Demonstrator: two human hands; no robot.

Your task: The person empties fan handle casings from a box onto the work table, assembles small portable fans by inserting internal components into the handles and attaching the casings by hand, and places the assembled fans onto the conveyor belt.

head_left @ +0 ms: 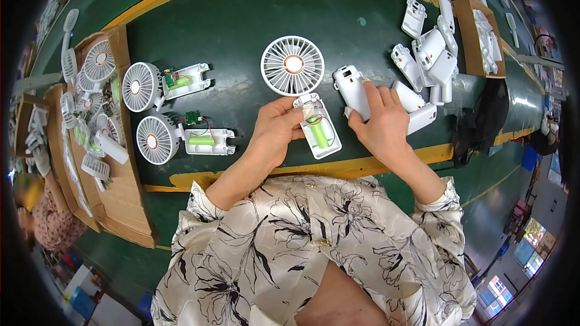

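Fan [293, 64] before you, open handle [334, 140] facing up, pinched in your left hand [273, 130], probably to keep the battery [317, 133] exposed; your right hand [386, 122] grips a white casing [350, 90] just beside it.

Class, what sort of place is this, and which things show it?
Probably a factory assembly workshop: a fan with an open handle in the left hand, a pile of white casings and a cardboard box of fan parts.
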